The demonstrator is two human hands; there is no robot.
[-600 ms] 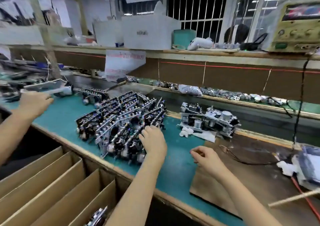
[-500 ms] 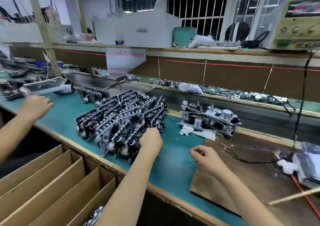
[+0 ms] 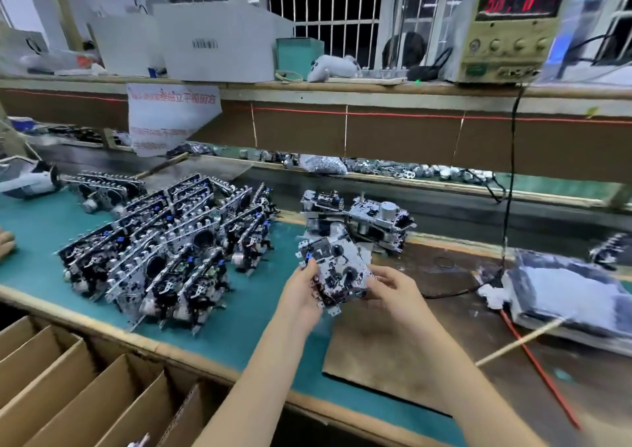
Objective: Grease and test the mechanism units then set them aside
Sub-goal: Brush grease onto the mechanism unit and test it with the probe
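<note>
My left hand [image 3: 301, 292] and right hand [image 3: 393, 287] both grip one mechanism unit [image 3: 333, 268] just above the table [image 3: 239, 327], right of the stack [image 3: 164, 251] — seemingly looking it over; next comes greasing, then testing.

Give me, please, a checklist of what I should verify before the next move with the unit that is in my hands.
1. Grip: ok. The left hand and the right hand hold the mechanism unit by opposite edges.
2. Apart from the stack of units: ok, no contact.
3. Power supply on: ok, its display is lit red, but the reading is blurred.
4. Grease on the held unit: cannot tell, too blurred.
5. Black cable ready for the test: cannot tell, its end is not clear.
6. Brown board below the hands as a place to work: ok, a bare part shows.
</note>
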